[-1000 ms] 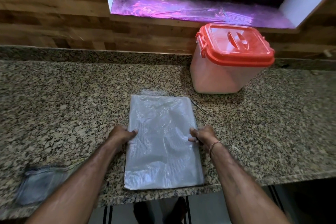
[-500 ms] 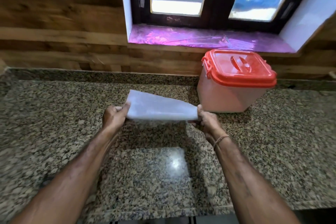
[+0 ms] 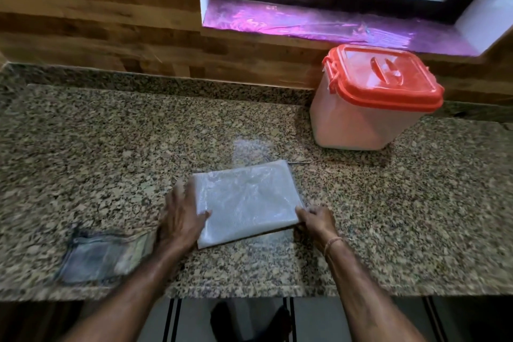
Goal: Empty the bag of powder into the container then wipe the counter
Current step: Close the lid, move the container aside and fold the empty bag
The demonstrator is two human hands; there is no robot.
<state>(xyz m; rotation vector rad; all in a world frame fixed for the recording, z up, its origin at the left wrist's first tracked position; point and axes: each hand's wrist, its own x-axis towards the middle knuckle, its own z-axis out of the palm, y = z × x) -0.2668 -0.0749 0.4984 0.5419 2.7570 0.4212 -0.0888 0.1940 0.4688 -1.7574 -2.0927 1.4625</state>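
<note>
A clear plastic bag (image 3: 245, 200), flat and folded in half, lies on the speckled granite counter (image 3: 111, 153). My left hand (image 3: 180, 219) rests on its left edge with the thumb on top of the plastic. My right hand (image 3: 315, 219) pinches its near right corner. The translucent container (image 3: 361, 122) with a shut orange lid (image 3: 385, 78) stands at the back right, apart from the bag. A grey-blue cloth (image 3: 100, 255) lies flat near the counter's front edge, left of my left arm. A faint pale dusty patch (image 3: 251, 147) shows on the counter just beyond the bag.
A thin metal pin (image 3: 299, 161) lies by the bag's far right corner. A wooden wall runs behind the counter, with a window sill (image 3: 305, 25) covered in purple film above the container. The counter's front edge (image 3: 249, 293) is close to me.
The bag lay full length a second ago, was lifted at its near end half a second ago, and now lies folded over, half as long. My view tilted up, then back down.
</note>
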